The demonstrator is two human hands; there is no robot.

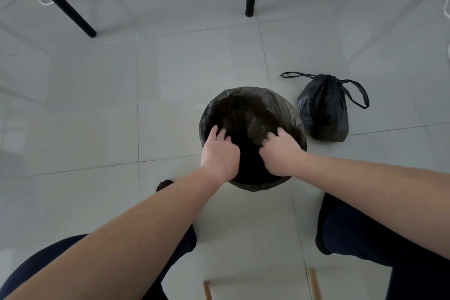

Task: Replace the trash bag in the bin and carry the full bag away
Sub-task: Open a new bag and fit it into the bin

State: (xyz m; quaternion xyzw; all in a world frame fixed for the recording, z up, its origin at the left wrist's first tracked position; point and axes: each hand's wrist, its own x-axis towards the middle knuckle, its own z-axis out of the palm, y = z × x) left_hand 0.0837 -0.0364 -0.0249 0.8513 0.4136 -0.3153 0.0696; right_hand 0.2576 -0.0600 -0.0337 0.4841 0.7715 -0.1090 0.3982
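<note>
Fingertips [227, 138] hidden inside black liner [246, 114]

Pale tiled floor [97, 109] under lined bin [253, 97] and tied bag [323, 112].

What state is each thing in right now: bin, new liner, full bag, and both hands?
Bin: upright on the floor, lined.
New liner: inside the bin, its edge folded over the far rim.
Full bag: closed at the top, handles loose, sitting on the floor right of the bin, untouched.
Left hand: at the near rim, fingers curled into the liner.
Right hand: at the near rim, fingers curled into the liner.
</note>
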